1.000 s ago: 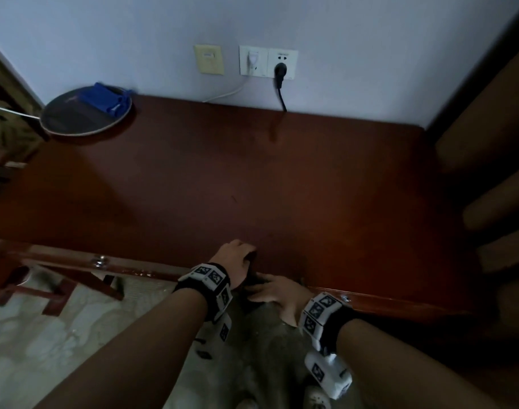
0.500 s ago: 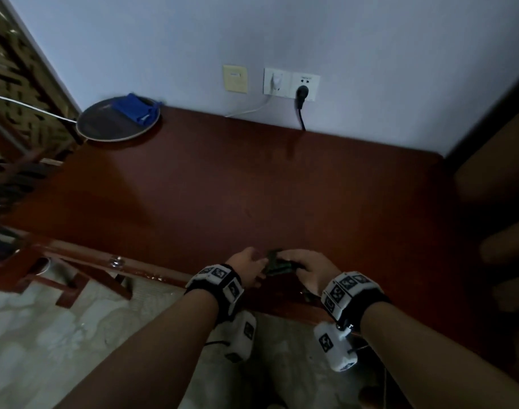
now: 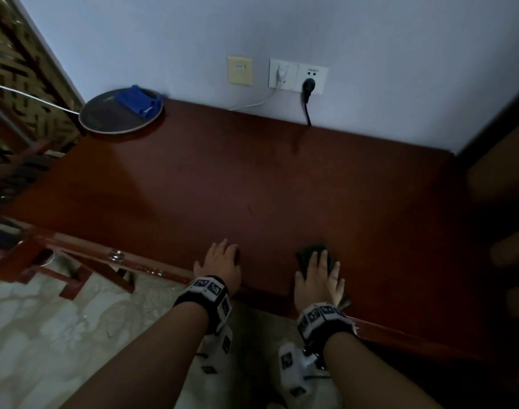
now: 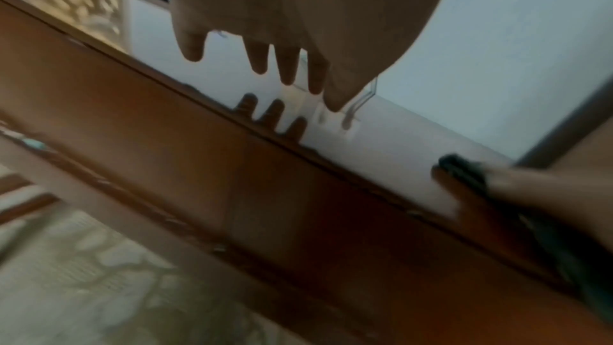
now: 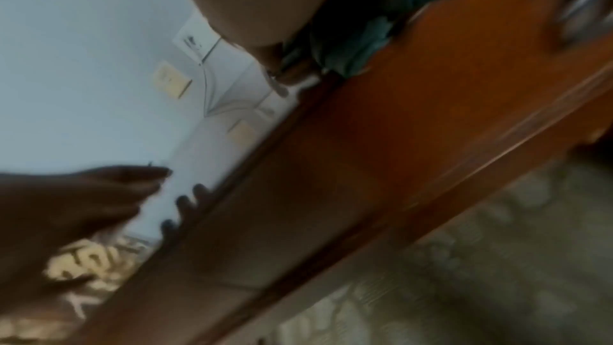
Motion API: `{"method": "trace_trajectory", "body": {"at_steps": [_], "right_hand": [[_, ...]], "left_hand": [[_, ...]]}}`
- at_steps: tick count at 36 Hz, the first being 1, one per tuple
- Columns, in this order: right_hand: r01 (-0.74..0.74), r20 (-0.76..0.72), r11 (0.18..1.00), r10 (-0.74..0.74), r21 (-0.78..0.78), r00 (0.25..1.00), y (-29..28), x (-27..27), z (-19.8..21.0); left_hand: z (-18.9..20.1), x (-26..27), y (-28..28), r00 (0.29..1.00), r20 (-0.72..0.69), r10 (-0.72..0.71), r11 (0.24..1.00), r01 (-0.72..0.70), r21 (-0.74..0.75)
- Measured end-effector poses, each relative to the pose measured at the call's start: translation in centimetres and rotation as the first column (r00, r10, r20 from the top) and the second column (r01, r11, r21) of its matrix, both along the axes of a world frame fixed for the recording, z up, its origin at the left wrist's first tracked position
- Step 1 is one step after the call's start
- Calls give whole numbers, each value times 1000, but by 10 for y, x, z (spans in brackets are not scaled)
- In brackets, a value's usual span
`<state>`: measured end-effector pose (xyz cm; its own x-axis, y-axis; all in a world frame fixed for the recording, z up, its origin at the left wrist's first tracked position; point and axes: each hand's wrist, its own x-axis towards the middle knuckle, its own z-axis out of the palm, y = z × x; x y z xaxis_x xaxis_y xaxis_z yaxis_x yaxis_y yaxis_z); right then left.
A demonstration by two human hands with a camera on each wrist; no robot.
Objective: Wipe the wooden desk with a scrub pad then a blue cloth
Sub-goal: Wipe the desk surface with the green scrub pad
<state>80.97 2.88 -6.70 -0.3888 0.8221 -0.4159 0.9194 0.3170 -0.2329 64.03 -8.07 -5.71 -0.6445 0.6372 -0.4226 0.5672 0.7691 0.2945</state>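
A dark green scrub pad [image 3: 310, 253] lies near the front edge of the red-brown wooden desk [image 3: 252, 178]. My right hand [image 3: 320, 276] lies flat on the pad with straight fingers and presses it to the wood; the pad [image 5: 358, 46] shows under the palm in the right wrist view, and at the right edge [image 4: 464, 169] of the left wrist view. My left hand [image 3: 221, 261] rests flat on the desk to the left of it, fingers [image 4: 288, 67] straight, holding nothing. A folded blue cloth [image 3: 137, 100] sits on a round dark tray [image 3: 105, 122] at the desk's back left corner.
A wall with outlets [image 3: 298, 76] stands behind the desk; a black plug and cord [image 3: 308, 98] and a white cable [image 3: 252, 104] hang to the desk's back edge. Dark wooden furniture [image 3: 503, 187] borders the right side. A patterned floor [image 3: 46, 320] lies below the front edge.
Both hands came up from the desk's front edge with the pad between them. They have parted: the right hand now presses the pad flat on the wood, the left lies flat beside it.
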Motion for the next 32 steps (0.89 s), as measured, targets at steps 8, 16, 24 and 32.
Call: {"method": "trace_trajectory", "body": {"at_steps": [8, 16, 24, 32], "right_hand": [[-346, -80, 938, 342, -31, 936, -31, -60, -1], [-763, -110, 637, 755, -111, 646, -41, -64, 8], [-851, -254, 516, 814, -98, 523, -33, -33, 13], [-712, -428, 672, 594, -202, 682, -26, -29, 40]], "left_hand": [[-6, -18, -26, 999, 34, -4, 997, 7, -82], [1, -22, -25, 993, 60, 102, 994, -104, 26], [6, -11, -22, 843, 450, 296, 951, -305, -55], [28, -1, -17, 856, 478, 195, 976, -216, -11]]}}
